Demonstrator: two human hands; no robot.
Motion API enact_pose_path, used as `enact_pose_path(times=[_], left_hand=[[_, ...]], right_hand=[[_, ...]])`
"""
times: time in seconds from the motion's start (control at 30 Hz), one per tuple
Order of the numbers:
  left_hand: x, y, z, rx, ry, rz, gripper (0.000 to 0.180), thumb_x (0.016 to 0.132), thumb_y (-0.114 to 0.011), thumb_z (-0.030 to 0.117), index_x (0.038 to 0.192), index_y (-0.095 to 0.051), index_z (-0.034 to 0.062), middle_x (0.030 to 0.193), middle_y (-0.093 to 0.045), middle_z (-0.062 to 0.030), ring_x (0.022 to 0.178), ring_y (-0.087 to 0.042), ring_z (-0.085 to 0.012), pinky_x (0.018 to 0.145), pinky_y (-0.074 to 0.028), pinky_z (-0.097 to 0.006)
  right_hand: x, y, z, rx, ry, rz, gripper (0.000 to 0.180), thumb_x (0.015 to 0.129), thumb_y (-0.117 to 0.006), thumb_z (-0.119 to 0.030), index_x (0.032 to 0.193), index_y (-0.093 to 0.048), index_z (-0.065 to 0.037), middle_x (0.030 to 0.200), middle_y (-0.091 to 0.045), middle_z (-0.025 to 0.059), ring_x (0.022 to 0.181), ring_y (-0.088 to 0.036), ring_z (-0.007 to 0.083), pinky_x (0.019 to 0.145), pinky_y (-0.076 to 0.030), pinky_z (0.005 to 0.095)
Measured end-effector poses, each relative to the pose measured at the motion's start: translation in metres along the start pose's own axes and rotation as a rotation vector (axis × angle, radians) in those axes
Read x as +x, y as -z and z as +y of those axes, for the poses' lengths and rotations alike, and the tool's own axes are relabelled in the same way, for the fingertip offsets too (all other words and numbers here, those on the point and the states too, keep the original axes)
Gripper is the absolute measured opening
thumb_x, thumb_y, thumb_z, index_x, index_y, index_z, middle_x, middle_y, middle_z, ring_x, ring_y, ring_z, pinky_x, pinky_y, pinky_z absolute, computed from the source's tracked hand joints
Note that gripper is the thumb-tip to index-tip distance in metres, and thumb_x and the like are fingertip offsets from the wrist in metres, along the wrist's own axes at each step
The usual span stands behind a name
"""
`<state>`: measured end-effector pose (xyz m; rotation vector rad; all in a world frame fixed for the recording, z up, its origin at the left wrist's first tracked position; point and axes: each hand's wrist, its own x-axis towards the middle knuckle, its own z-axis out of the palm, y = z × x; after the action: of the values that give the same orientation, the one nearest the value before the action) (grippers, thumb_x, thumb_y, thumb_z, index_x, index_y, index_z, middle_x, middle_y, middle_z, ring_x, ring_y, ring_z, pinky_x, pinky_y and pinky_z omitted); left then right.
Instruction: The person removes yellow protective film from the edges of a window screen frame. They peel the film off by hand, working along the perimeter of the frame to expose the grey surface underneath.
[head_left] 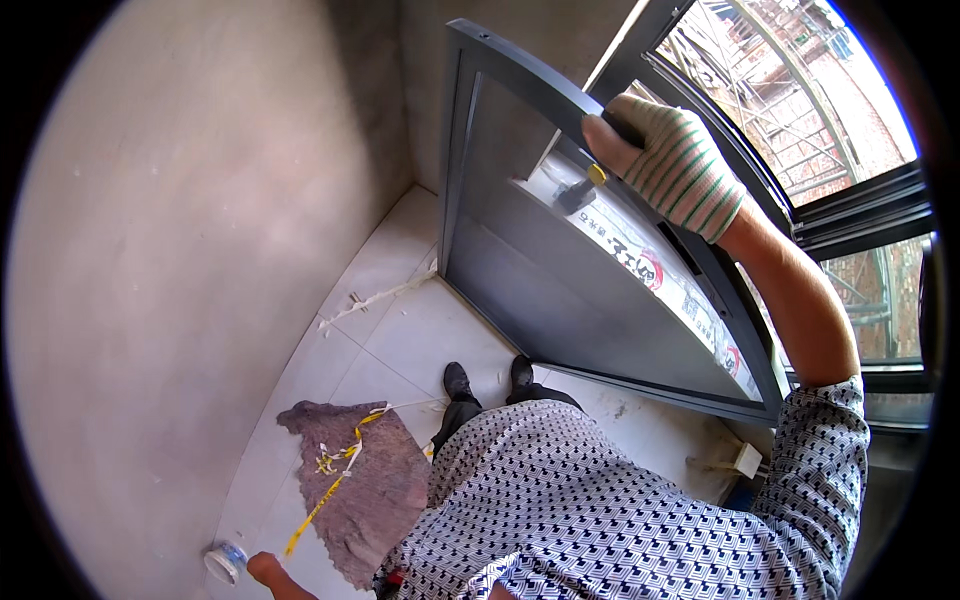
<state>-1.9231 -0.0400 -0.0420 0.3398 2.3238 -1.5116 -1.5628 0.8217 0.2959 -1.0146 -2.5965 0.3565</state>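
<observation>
My right hand (668, 158), in a white knit glove with green stripes, is closed round the upper edge of a large dark grey framed window panel (500, 60). The panel stands tilted, its lower edge close to the tiled floor and near my shoes. Its grey infill is partly see-through. At the lower left my left hand (268, 570) shows only in part, beside a small white tub (226, 562); its fingers cannot be made out.
A brown cloth (365, 510) with crumpled yellow tape (320, 510) lies on the pale tiles. White printed film (630, 245) covers the sill, where a dark object with a yellow top (590, 182) sits. Black window frames (860, 215) rise at right; a bare wall (200, 250) is left.
</observation>
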Motion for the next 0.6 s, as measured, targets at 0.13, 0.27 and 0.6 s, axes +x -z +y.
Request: enact_pose_path(times=[0.13,0.27,0.6], left_hand=[[0.017,0.006,0.007,-0.099,-0.012,-0.083,0.025,0.093,-0.067,0.041,0.093,-0.081,0.0205,0.097,-0.079,0.0006,0.092,-0.077,-0.0199,0.067,-0.056,-0.032],[0.046,0.004,0.016,-0.228,0.065,-0.115,0.03,0.09,-0.069,0.047,0.094,-0.081,0.0198,0.1,-0.079,-0.0033,0.094,-0.076,-0.0229,0.073,-0.057,-0.033],[0.072,0.018,0.035,-1.582,0.516,-0.327,0.039,0.094,-0.056,0.026,0.126,-0.066,0.0045,0.135,-0.066,-0.0164,0.121,-0.066,-0.0287,0.094,-0.055,-0.046]], right_hand=[[-0.001,0.002,0.007,0.072,-0.023,-0.048,0.049,0.105,-0.057,-0.047,0.104,-0.074,-0.002,0.074,-0.069,0.0091,0.066,-0.066,0.0164,0.067,-0.056,0.0316],[-0.019,0.009,0.018,0.099,-0.012,-0.084,0.049,0.107,-0.055,-0.047,0.103,-0.073,-0.002,0.074,-0.066,0.0077,0.065,-0.063,0.0175,0.064,-0.053,0.0343],[-0.094,0.029,0.039,0.096,-0.117,-0.156,0.038,0.108,-0.054,-0.041,0.098,-0.067,-0.007,0.07,-0.054,0.001,0.061,-0.053,0.0111,0.056,-0.046,0.0307]])
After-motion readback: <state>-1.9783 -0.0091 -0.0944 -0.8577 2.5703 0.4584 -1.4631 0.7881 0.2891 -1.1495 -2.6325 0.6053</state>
